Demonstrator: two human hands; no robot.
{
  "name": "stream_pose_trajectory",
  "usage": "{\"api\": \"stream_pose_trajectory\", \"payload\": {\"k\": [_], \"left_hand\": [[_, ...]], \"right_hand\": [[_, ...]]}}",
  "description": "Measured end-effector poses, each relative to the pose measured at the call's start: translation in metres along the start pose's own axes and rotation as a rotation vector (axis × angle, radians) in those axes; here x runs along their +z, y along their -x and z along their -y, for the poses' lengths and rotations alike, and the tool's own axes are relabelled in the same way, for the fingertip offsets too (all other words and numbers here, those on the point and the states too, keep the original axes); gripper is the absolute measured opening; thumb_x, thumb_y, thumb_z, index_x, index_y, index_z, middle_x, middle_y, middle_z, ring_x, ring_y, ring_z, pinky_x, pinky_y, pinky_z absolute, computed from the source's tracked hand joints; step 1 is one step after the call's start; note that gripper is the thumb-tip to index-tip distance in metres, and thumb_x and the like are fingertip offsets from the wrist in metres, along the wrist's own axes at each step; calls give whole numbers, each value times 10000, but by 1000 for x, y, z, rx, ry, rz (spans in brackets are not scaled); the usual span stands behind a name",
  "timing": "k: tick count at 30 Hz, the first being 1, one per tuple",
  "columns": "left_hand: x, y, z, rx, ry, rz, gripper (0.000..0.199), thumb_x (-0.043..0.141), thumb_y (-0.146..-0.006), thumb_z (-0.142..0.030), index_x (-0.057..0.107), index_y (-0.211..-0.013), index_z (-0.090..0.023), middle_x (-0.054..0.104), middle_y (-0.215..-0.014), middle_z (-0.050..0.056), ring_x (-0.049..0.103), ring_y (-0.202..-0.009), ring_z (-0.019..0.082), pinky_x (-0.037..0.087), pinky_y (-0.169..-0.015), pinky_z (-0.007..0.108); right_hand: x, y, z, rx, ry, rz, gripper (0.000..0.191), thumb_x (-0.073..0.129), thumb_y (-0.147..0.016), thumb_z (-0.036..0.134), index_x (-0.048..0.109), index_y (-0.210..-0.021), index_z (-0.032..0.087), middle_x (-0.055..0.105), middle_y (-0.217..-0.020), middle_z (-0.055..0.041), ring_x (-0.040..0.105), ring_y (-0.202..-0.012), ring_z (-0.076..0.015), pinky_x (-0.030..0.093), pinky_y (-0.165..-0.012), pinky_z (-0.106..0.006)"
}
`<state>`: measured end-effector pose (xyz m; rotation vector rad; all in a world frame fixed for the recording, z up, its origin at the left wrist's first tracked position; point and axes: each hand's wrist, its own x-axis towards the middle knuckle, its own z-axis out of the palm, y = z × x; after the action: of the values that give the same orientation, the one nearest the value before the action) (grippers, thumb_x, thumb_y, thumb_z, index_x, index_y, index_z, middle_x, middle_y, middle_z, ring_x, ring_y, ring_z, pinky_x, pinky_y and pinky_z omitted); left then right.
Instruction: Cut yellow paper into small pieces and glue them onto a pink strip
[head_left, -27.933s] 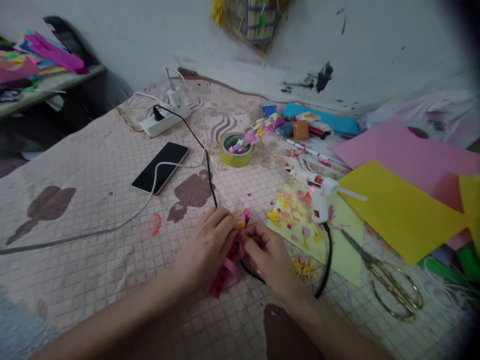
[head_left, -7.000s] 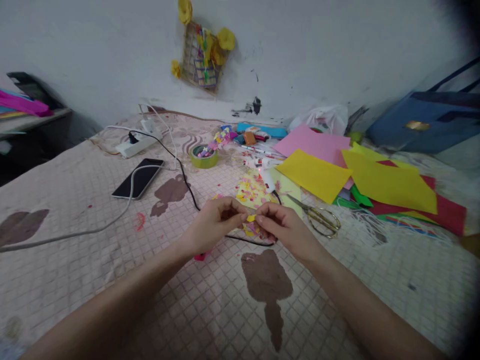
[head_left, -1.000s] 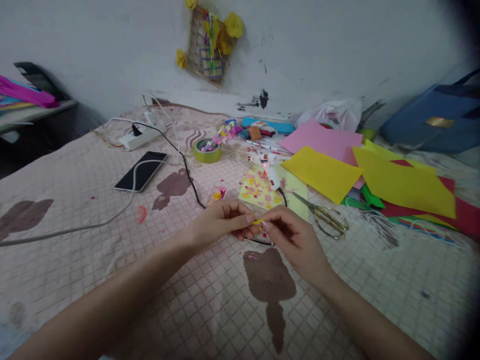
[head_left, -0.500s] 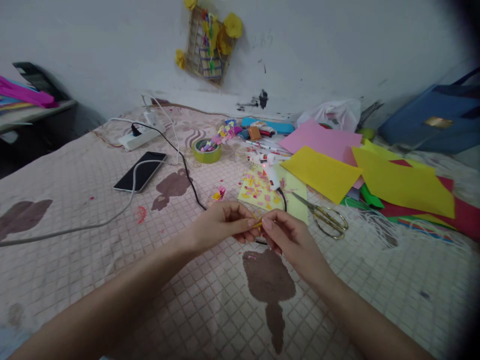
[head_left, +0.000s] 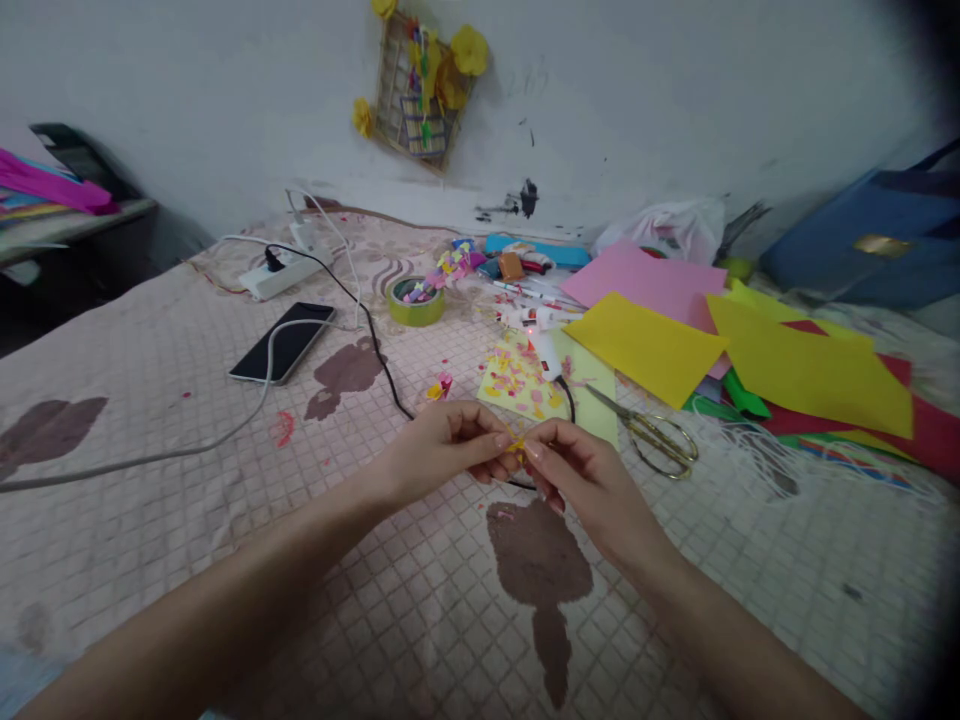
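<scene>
A small yellow piece (head_left: pixel 516 444) is pinched between the fingertips of my two hands, near the middle of the view. My left hand (head_left: pixel 459 442) grips it from the left, thumb against forefinger. From the right, my right hand (head_left: pixel 574 465) pinches the same piece, and the fingers of both hands nearly touch. Just beyond them lies a pale yellow sheet (head_left: pixel 596 400) strewn with small pink and yellow scraps. A white glue gun (head_left: pixel 547 355) with a red light rests on that sheet. A small pink and yellow flower (head_left: pixel 439 386) sits beyond my left hand.
Gold-handled scissors (head_left: pixel 660 440) lie right of my hands, near white string (head_left: pixel 750 450) and coloured sheets (head_left: pixel 645 345). Farther left are a tape roll (head_left: pixel 415 311), a phone (head_left: pixel 285 343) and a power strip (head_left: pixel 285 273). A black cord (head_left: pixel 382 365) runs towards my left hand.
The yellow piece shows a little more between my fingertips, and my fingers have shifted slightly. Both hands remain in nearly the same place.
</scene>
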<state>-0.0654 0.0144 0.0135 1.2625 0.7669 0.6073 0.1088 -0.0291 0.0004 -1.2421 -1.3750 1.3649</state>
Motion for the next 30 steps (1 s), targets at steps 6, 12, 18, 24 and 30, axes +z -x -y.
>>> {"api": "stream_pose_trajectory", "payload": {"k": [6, 12, 18, 24, 30], "left_hand": [[0, 0, 2, 30, -31, -25, 202, 604, -776, -306, 574, -785, -106, 649, -698, 37, 576, -581, 74, 476, -581, 206], [4, 0, 3, 83, -91, -68, 125, 565, -794, -238, 560, -811, -114, 607, -672, 8, 563, -579, 69, 469, -574, 199], [6, 3, 7, 220, -347, -158, 54, 509, -813, -183, 504, -856, -151, 578, -720, -2, 563, -639, 91, 456, -589, 216], [6, 9, -3, 519, -784, -208, 68, 495, -824, -190, 537, -873, -171, 580, -878, 48, 528, -828, 145, 439, -721, 270], [3, 6, -1, 731, -1078, -118, 120, 507, -842, -232, 594, -895, -168, 588, -882, 62, 514, -859, 172, 416, -778, 317]], "right_hand": [[0, 0, -1, 27, 0, -7, 187, 545, -817, 381, 565, -785, 198, 460, -586, 38, 385, -462, -84, 300, -389, -194], [0, -2, -1, 103, -75, 4, 170, 578, -785, 354, 548, -745, 192, 454, -579, 48, 371, -448, -70, 299, -380, -187], [1, -2, 0, 201, -236, 50, 176, 605, -756, 319, 509, -695, 184, 435, -517, 62, 364, -450, -64, 259, -374, -161], [0, -3, 1, 259, -357, 45, 148, 620, -727, 292, 531, -713, 174, 442, -490, 60, 344, -416, -57, 201, -348, -160], [-1, -5, 0, 289, -420, 72, 152, 638, -703, 284, 532, -720, 176, 481, -547, 50, 363, -417, -53, 188, -343, -163]]}}
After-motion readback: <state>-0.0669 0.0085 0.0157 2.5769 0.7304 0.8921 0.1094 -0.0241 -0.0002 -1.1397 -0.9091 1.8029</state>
